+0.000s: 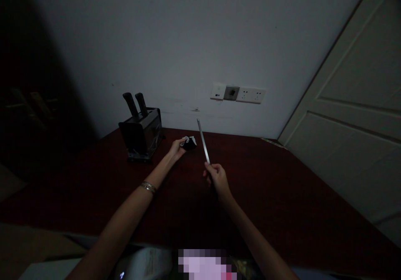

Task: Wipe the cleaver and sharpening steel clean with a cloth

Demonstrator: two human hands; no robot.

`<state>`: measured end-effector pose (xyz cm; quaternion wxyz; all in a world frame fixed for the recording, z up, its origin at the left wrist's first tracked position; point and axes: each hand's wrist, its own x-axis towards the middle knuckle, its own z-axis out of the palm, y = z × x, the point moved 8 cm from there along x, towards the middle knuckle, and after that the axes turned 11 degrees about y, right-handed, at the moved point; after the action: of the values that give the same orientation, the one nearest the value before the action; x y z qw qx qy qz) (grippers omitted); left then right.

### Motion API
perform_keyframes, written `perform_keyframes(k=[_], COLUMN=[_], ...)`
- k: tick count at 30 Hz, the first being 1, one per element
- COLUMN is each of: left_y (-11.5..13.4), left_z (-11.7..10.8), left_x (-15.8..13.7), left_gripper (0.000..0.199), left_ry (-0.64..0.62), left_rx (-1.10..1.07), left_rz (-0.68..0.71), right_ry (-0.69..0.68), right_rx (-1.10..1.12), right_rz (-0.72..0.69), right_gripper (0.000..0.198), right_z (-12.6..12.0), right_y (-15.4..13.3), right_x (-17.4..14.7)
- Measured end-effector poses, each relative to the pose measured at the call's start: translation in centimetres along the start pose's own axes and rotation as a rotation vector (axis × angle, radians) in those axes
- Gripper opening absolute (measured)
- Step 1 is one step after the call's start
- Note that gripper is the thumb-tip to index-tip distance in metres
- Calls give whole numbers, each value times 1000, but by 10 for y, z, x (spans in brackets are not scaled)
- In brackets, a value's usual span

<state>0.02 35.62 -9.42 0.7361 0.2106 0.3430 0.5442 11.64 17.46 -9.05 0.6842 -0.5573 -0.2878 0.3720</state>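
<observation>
My right hand [217, 177] is closed around the lower end of a knife [203, 141]. Its narrow silver blade shows almost edge-on and points up and away, tilted slightly left; the handle is hidden in my fingers. To the left, my left hand [177, 147] pinches a crumpled black-and-white cloth [189, 143] above the table. Cloth and blade are apart. Farther left stands a dark knife block [140, 134], with two black-handled knives [135, 105] upright in its top.
The dark red wooden table [250, 180] reaches back to a pale wall [175, 42] with a row of sockets [238, 93]. A panelled white door [354, 104] borders the right side. A flat strip [273, 143] lies at the back right edge.
</observation>
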Motion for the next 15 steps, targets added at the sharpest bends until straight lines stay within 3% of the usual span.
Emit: perform_keyframes(k=[9,15], left_y=[-37,-55], left_z=[2,35], left_x=[-37,-87], left_gripper=[18,35], left_ry=[-261,-622], left_rx=[107,270], left_rz=[-153,-189], right_ry=[21,52], right_rx=[82,108], right_rz=[-20,71], right_gripper=[43,43], right_z=[-3,-2], right_y=[-4,2], right_x=[8,7])
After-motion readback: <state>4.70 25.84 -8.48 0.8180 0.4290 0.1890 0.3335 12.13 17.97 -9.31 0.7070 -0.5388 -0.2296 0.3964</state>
